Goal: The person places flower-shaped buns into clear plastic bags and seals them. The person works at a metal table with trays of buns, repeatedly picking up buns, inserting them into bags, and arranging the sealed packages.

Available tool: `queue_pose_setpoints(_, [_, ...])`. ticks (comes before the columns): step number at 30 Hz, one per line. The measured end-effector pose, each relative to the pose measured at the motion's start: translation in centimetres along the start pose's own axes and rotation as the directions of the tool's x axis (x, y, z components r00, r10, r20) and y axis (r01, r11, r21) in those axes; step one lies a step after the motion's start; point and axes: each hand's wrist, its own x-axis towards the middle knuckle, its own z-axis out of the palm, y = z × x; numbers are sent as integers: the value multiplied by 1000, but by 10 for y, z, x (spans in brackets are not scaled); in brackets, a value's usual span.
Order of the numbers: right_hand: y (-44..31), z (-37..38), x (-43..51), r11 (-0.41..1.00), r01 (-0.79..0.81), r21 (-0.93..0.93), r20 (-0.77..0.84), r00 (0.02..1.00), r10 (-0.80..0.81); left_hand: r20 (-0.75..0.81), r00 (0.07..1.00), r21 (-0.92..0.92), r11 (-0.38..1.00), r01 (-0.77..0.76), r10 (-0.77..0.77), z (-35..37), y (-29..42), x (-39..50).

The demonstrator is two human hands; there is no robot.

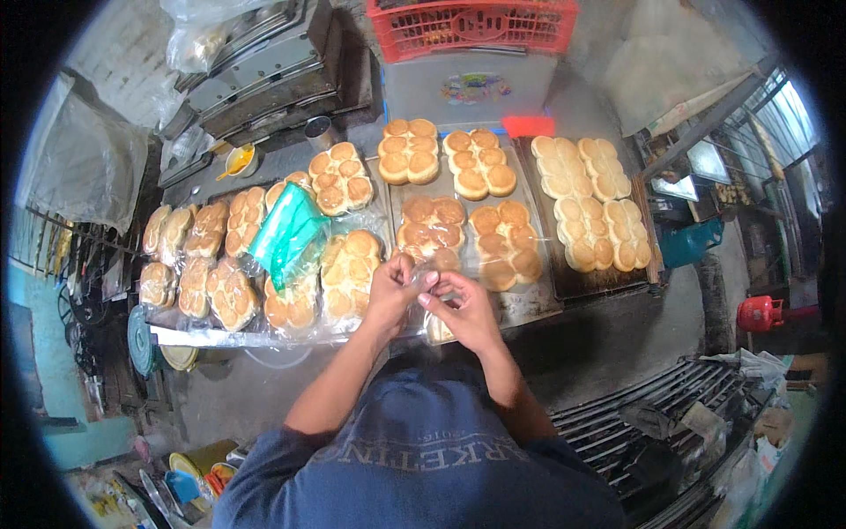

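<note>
My left hand (390,296) and my right hand (468,309) meet at the table's near edge, pinching a clear plastic bag (436,332) between thumbs and fingers. Something pale shows through the bag below my fingers, mostly hidden by my hands. Just beyond them, slabs of golden joined buns (429,221) and more joined buns (505,241) rest on a metal tray (456,188). Left of my left hand lies a bagged slab of buns (350,274). A green plastic sheet or bag (287,228) covers part of the wrapped buns.
Several bagged buns (231,291) line the table's left side. Paler buns (581,231) fill a dark tray (568,287) at right. Behind stand a lidded plastic box (423,92), a red crate (472,26), a metal cup (320,132) and a bowl of yellow liquid (243,161).
</note>
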Motion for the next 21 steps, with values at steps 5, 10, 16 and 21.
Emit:
queue_pose_setpoints(5, [11, 52, -4, 999, 35, -6, -27, 999, -35, -140, 983, -152, 983, 98, -120, -42, 2, -31])
queue_pose_setpoints(10, [11, 79, -23, 984, -74, 162, -257, 960, 114, 50, 988, 313, 937, -154, 146, -64, -16, -15])
queue_pose_setpoints(16, [18, 74, -55, 999, -23, 25, -424, 905, 32, 209, 971, -62, 992, -107, 118, -33, 19, -15])
queue_pose_setpoints(21, [14, 36, -67, 999, 49, 2, -488, 872, -42, 334, 910, -45, 969, -243, 243, 16, -15, -3])
